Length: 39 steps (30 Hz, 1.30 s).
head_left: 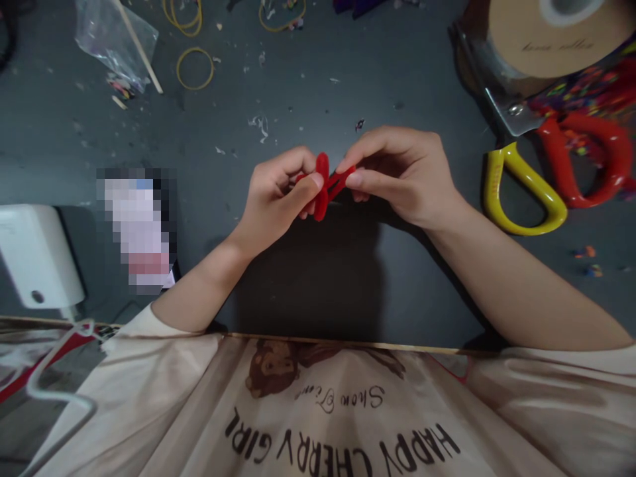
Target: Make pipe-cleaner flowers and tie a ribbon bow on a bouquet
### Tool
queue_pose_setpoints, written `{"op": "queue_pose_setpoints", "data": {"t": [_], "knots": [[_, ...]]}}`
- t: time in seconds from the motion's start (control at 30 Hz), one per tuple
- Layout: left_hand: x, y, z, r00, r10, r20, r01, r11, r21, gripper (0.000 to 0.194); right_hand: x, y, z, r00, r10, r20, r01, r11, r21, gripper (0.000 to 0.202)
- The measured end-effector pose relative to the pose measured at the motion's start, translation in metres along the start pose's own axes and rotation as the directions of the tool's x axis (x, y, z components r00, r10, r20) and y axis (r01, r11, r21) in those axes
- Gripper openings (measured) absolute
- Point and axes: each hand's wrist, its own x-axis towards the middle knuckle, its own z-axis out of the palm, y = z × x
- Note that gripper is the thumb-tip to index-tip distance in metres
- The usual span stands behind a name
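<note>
Above the middle of the table, both hands hold one red, fuzzy pipe cleaner (322, 165) bent into loops. My left hand (283, 189) pinches its upright looped part between thumb and fingers. From there two thin red strands slant up to the right, with a narrow gap between them. Their far end sits between the thumb and forefinger of my right hand (397, 172). The fingers hide part of the loops, so the full shape does not show.
Scissors (517, 112) with red and yellow handles lie at right, beside a ribbon spool (556, 40) and colourful material. A blurred-out phone (142, 232) and white power bank (42, 255) are at left. Rubber bands (195, 68) and a plastic bag (106, 33) lie at the back.
</note>
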Motion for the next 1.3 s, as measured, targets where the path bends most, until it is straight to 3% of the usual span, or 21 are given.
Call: {"op": "queue_pose_setpoints", "data": {"t": [0.27,0.67,1.03,1.3], "knots": [[0.0015,-0.0002,0.0002,0.998,0.057,0.016,-0.057,0.998,0.023,0.032,-0.0002,-0.0015,0.0003,1.000,-0.019,0.023,0.018,0.997,0.075,0.011],[0.0008,-0.0012,0.0023,0.992,0.048,-0.117,-0.044,0.998,0.039,0.024,0.0011,0.0033,0.0002,0.995,-0.078,-0.054,0.083,0.993,0.085,0.005],[0.0007,0.0023,0.0037,1.000,0.006,0.000,-0.006,0.997,-0.079,0.023,0.0010,0.0031,0.0021,0.989,-0.121,-0.088,0.130,0.986,0.104,0.003],[0.0015,0.0040,0.0015,0.995,0.003,0.099,-0.003,1.000,-0.002,0.026,0.0012,0.0041,0.0032,0.989,-0.090,-0.115,0.103,0.989,0.109,0.002]]}}
